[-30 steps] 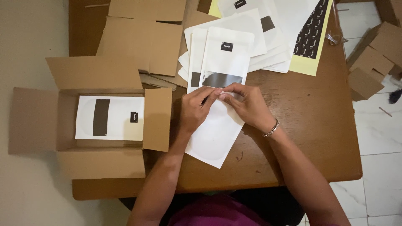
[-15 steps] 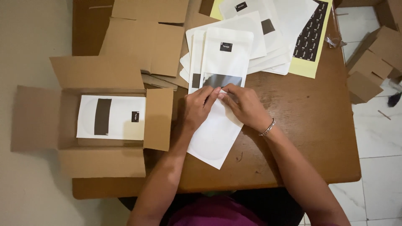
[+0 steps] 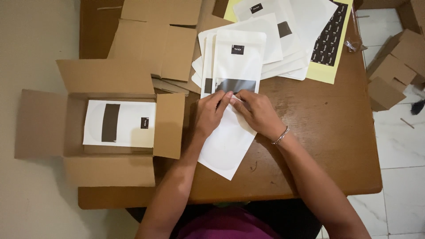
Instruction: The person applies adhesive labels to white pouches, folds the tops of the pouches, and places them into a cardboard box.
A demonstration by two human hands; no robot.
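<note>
Left hand point(image 3: 210, 113) and right hand point(image 3: 256, 113) pinch the white pouch point(image 3: 228, 141) at mid-length, fingertips together. Pouch lies flat on the counter point(image 3: 327, 132) beside the open box point(image 3: 106, 124). Likely light, thin, creasable; hold by edges.

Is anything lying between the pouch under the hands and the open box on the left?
Only the open box's own right flap, folded outward, lies between it and the white pouch. Both the left hand and right hand rest on that pouch.
</note>
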